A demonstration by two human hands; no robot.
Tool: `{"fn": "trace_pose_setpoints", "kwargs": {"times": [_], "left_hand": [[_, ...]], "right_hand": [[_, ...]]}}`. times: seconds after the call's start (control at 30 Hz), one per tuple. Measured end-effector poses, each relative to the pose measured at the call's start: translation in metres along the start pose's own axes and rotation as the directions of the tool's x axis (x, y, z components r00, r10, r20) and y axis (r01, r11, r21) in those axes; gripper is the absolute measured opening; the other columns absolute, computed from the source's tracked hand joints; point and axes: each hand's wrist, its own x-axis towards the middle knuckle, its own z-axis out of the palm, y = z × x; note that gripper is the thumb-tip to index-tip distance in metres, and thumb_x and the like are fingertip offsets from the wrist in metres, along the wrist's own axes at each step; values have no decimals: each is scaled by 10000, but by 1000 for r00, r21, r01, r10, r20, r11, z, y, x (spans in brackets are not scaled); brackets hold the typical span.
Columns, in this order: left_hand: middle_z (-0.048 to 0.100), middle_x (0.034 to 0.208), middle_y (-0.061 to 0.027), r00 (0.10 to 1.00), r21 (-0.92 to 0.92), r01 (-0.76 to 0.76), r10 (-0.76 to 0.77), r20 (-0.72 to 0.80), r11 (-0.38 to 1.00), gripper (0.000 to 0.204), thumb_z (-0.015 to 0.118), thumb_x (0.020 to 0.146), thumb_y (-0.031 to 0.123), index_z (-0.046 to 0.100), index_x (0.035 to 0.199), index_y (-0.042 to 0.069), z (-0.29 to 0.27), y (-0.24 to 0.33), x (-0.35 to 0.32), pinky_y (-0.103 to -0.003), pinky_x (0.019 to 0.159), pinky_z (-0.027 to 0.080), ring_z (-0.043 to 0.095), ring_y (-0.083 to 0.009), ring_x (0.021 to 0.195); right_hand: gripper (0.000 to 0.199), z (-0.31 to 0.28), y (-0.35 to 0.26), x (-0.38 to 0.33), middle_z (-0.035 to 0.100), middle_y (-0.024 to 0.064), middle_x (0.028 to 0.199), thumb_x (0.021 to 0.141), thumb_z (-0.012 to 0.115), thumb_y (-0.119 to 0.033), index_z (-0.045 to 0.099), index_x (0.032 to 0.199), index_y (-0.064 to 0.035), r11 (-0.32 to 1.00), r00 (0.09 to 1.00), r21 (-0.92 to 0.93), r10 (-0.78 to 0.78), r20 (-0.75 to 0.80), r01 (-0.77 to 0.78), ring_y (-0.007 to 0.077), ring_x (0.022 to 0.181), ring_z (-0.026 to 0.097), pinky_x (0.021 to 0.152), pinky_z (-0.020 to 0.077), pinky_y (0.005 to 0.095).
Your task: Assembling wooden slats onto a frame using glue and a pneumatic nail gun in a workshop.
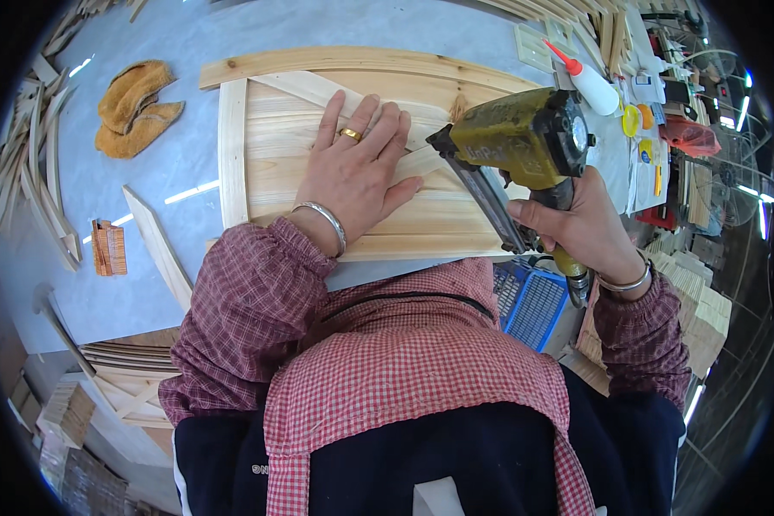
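Note:
A pale wooden panel [284,193] of boards, framed by strips, lies on the table before me. My left hand [357,163] rests flat on it, fingers spread, pressing across a diagonal wooden strip [297,86]. In my right hand [580,219] is a yellow-and-black nail gun [499,138], gripped by its handle. Its nose meets or hovers just over the strips right of my left hand; whether it touches I cannot tell. A long top rail [353,58] runs along the panel's far edge.
An orange-brown cloth [135,107] and a bundle of small brown strips [108,248] lie on the left, by a pointed slat [156,245]. Slats pile at the far left. A white glue bottle [595,89] with a red nozzle is at right; a blue basket [531,305] stands below.

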Motion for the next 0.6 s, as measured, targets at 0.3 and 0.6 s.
{"fn": "trace_pose_setpoints", "kwargs": {"times": [0.3, 0.6], "left_hand": [[471, 1265, -76, 1000, -7, 5, -5, -9, 1000, 609, 579, 836, 457, 489, 1255, 25, 1, 1, 2, -470, 1122, 175, 382, -246, 1256], [468, 1266, -84, 1000, -15, -4, 3, -24, 1000, 608, 588, 828, 447, 492, 1252, 22, 1, -1, 2, -471, 1116, 185, 387, -245, 1249]], "right_hand": [[321, 2, 1, 5, 655, 124, 769, 762, 699, -111, 621, 1031, 44, 994, 997, -73, -78, 7, 78, 148, 661, 588, 647, 491, 309], [319, 4, 0, 11, 638, 154, 727, 758, 697, -132, 607, 990, 68, 977, 989, -154, -150, 4, 149, 178, 644, 601, 636, 489, 328]]}}
